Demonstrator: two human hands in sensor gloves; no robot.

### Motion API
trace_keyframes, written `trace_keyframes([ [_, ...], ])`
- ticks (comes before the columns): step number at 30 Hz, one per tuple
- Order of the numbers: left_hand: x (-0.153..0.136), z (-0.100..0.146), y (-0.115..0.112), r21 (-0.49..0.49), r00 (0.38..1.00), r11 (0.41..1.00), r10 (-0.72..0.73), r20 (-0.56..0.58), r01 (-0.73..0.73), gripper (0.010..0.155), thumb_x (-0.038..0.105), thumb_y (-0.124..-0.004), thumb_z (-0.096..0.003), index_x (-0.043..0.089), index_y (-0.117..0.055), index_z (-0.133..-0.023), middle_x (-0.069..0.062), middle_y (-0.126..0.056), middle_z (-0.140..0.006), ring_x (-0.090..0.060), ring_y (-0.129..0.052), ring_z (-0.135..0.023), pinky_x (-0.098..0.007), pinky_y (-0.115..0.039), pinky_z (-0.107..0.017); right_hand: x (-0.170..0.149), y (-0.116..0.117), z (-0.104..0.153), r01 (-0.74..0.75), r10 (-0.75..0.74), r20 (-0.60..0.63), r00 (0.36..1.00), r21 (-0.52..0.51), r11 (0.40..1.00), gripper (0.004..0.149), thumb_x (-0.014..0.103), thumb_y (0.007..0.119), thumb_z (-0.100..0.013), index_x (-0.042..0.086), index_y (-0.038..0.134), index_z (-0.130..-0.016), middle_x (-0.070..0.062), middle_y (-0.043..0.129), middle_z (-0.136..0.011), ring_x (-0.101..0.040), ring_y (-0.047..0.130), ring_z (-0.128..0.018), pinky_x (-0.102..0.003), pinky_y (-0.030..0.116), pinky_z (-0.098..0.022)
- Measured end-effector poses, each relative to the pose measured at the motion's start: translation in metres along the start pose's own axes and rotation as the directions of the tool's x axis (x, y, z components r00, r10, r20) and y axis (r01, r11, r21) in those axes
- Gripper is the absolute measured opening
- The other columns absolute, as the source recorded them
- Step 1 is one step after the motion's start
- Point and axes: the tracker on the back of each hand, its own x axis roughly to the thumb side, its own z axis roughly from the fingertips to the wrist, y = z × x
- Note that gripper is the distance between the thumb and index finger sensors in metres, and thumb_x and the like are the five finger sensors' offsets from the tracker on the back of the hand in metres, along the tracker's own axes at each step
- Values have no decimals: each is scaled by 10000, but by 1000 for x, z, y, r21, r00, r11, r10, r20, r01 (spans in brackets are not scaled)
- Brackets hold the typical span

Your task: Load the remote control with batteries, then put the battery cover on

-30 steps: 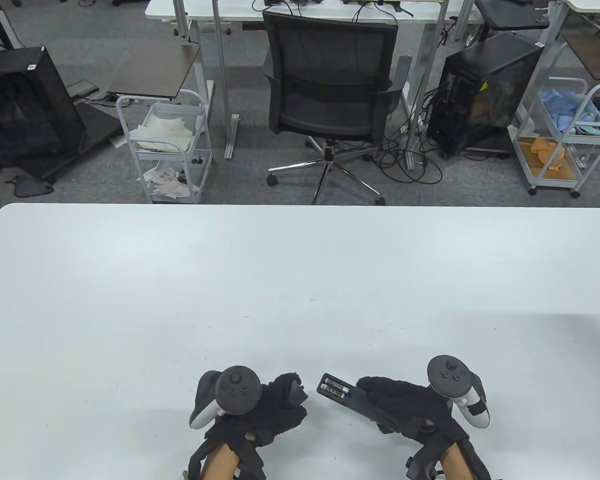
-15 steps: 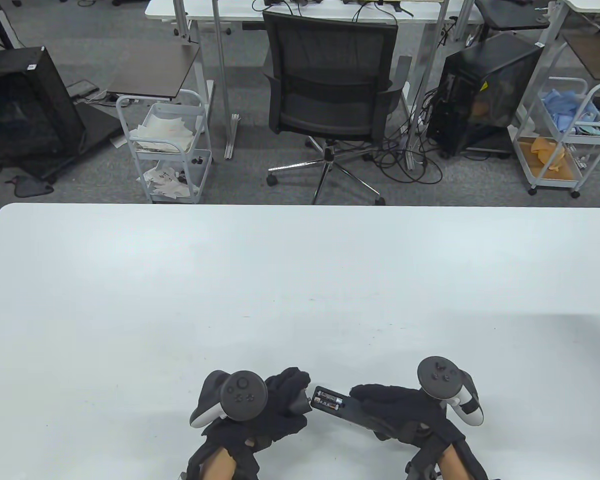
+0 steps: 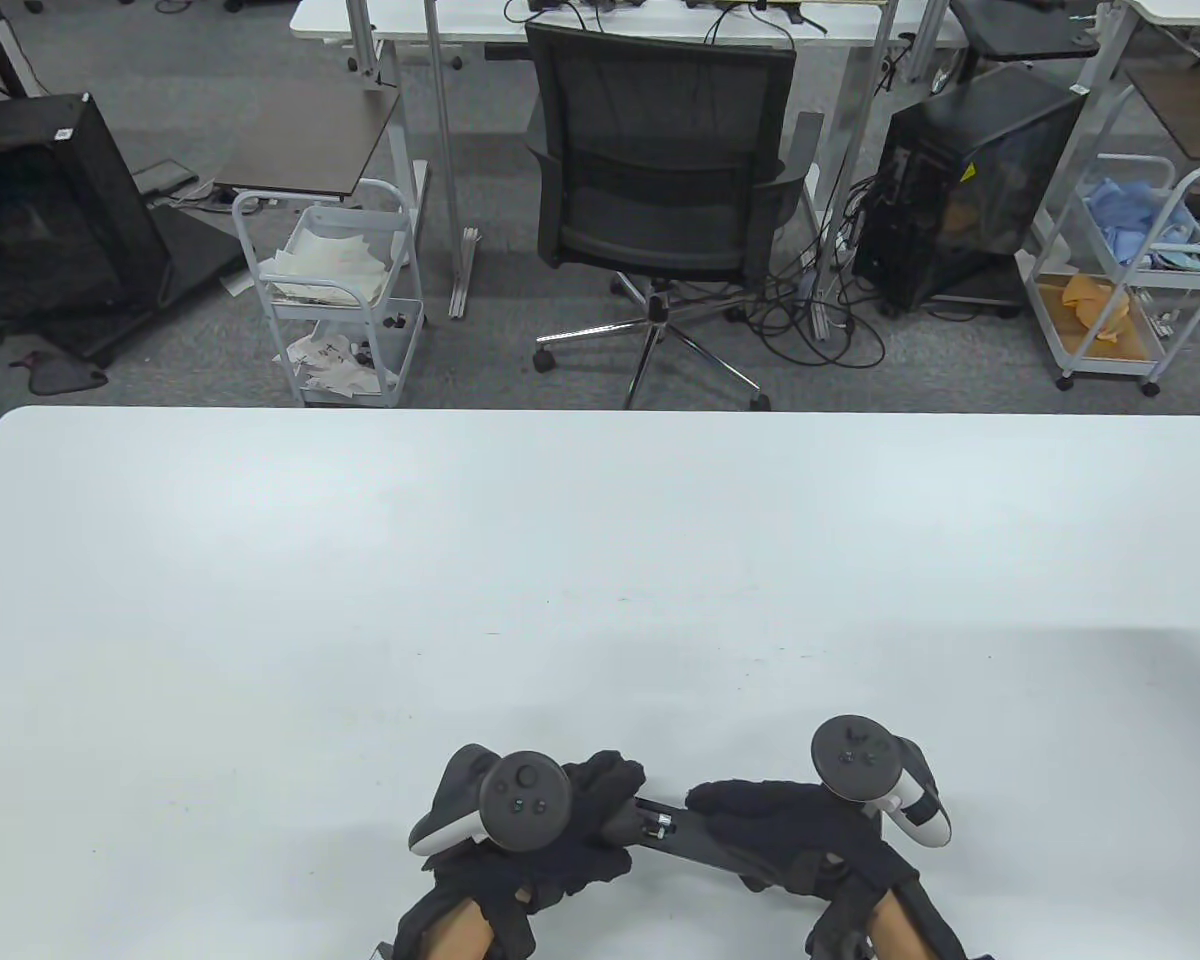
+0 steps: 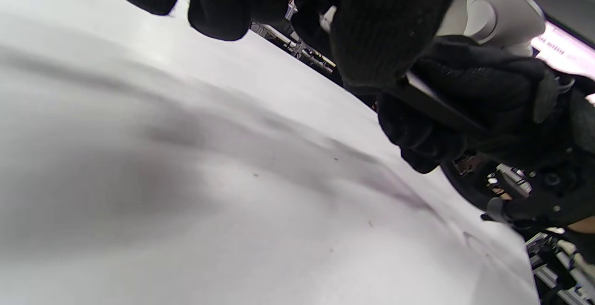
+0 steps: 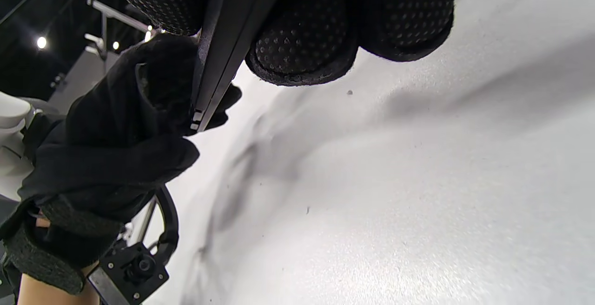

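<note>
My right hand [image 3: 735, 815] grips a black remote [image 3: 685, 842] by its right part and holds it just above the white table [image 3: 600, 560], back side up. One silver battery end [image 3: 662, 824] shows in the open compartment. My left hand [image 3: 615, 808] closes over the remote's left end and holds a dark flat piece, seemingly the battery cover, mostly hidden under the fingers. In the right wrist view the remote's thin edge [image 5: 223, 63] runs from my fingertips [image 5: 302, 49] to the left hand [image 5: 125, 123]. In the left wrist view my left fingers [image 4: 381, 35] press on the remote's edge [image 4: 437, 109].
The table's near edge lies just below both hands. An office chair [image 3: 660, 190] and two white carts [image 3: 340, 300] [image 3: 1130, 280] stand on the floor beyond the far edge.
Both hands have moved toward each other. The left hand, apart from the remote before, now covers its left end, so most of the compartment and batteries is hidden.
</note>
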Motion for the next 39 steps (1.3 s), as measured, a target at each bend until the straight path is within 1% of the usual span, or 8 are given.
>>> trace_keyframes([
  [9, 6, -9, -10, -119, 998, 992, -54, -38, 49, 800, 438, -835, -563, 190, -384, -1177, -193, -428, -1237, -429, -637, -1077, -653, -544, -758, 4, 7, -3, 3, -5, 30, 1000, 57, 998, 527, 379, 754, -557, 141, 697, -1023, -108, 956, -745, -149, 975, -421, -374, 840, -448],
  [15, 12, -14, -15, -152, 993, 984, -106, -60, 96, 800, 422, -848, -543, 197, -409, -1174, -202, -551, -1197, -404, -692, -1034, -637, -570, -751, 1, 7, -4, 46, -48, 31, 998, 79, 996, 514, 357, 760, -552, 126, 711, -1009, -125, 962, -729, -151, 983, -405, -369, 852, -438],
  [18, 14, -16, -16, -153, 989, 981, -130, -68, 119, 787, 429, -861, -519, 160, -480, -1152, -200, -709, -1078, -343, -788, -921, -616, -593, -745, 2, 8, -5, 72, -75, 29, 997, 91, 993, 512, 351, 760, -552, 127, 709, -1009, -129, 964, -725, -150, 985, -404, -368, 855, -440],
  [22, 15, -18, -22, -185, 978, 968, -189, -88, 170, 778, 472, -867, -471, 127, -576, -1105, -157, -860, -795, -236, -910, -572, -592, -666, -692, 2, 11, -7, 71, -74, 21, 997, 109, 992, 508, 349, 759, -553, 123, 714, -1006, -131, 968, -718, -148, 988, -397, -364, 860, -435],
  [25, 17, -17, -19, -163, 977, 972, -187, -100, 170, 763, 490, -889, -449, 119, -637, -1067, -132, -888, -688, -201, -900, -456, -578, -697, -659, 3, 11, -6, 109, -113, 36, 993, 106, 988, 502, 345, 758, -553, 126, 718, -1003, -143, 972, -712, -151, 990, -390, -367, 861, -429],
  [30, 25, -18, -21, -121, 947, 948, -306, -101, 294, 678, 511, -885, -446, 126, -723, -980, -101, -919, -595, -185, -908, -370, -555, -742, -623, 3, 12, -6, 128, -133, 38, 990, 111, 986, 496, 338, 755, -554, 122, 722, -999, -150, 977, -701, -153, 994, -379, -367, 866, -418],
  [34, 28, -20, -24, -141, 926, 931, -354, -132, 336, 615, 426, -853, -482, 137, -684, -997, -115, -903, -675, -215, -925, -453, -569, -719, -646, 3, 13, -8, 122, -126, 28, 992, 111, 986, 500, 339, 750, -556, 122, 713, -1004, -150, 972, -708, -148, 994, -383, -363, 867, -419],
  [39, 32, -25, -29, -146, 898, 904, -420, -130, 401, 621, 270, -756, -537, 174, -508, -1098, -150, -783, -939, -259, -890, -694, -598, -650, -706, 1, 11, -8, 157, -161, 27, 987, 113, 981, 505, 339, 746, -558, 124, 697, -1013, -142, 968, -723, -145, 994, -396, -359, 866, -427],
])
